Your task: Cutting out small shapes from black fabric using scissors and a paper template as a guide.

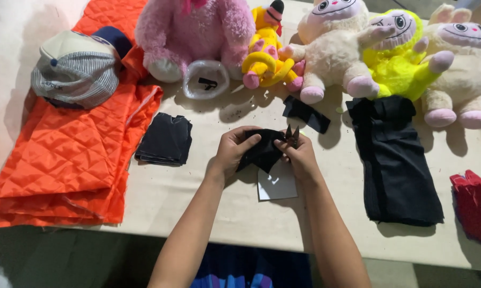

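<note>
My left hand point(233, 150) grips a small piece of black fabric point(261, 152) over the middle of the table. My right hand point(300, 154) holds small dark scissors point(292, 134) with their tips pointing up at the fabric's right edge. Under both hands lies a white paper piece point(277, 184). A stack of cut black fabric squares point(164, 140) sits to the left of my left hand, and another black scrap point(306, 113) lies just beyond my right hand.
Folded orange quilted fabric point(72, 144) with a striped cap point(75, 69) fills the left. Plush toys line the far edge: pink point(195, 32), yellow point(266, 50), cream point(331, 48), neon yellow point(397, 64). Long black cloth point(395, 160) and red fabric point(477, 205) lie right.
</note>
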